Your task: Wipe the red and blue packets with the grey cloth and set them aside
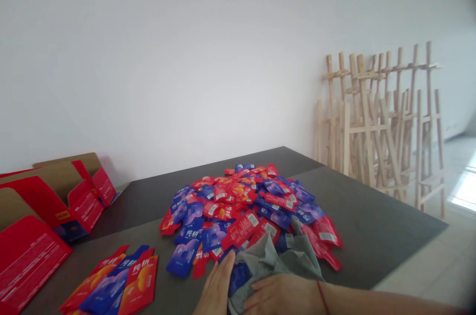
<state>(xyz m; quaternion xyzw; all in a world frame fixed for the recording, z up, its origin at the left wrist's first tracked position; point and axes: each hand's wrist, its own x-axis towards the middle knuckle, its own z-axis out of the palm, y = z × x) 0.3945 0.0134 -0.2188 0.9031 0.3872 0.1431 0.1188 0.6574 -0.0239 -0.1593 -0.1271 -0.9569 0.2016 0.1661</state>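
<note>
Right hand (284, 294) lies flat, palm down, fingers spread loosely on a crumpled grey cloth (275, 258) at the near table edge, gripping nothing. Left hand (216, 287) rests on edge against the cloth's left side, fingers straight and together. The cloth touches the heap of red and blue sachets (241, 211) on the dark table (372, 225). Folded red cartons (48, 206) stand far left.

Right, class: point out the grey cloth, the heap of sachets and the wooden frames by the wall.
grey cloth (277, 258), head view, on its bunched middle fold.
heap of sachets (245, 208), head view, on a red packet near the middle.
wooden frames (379, 121), head view, on the upright slats.
</note>
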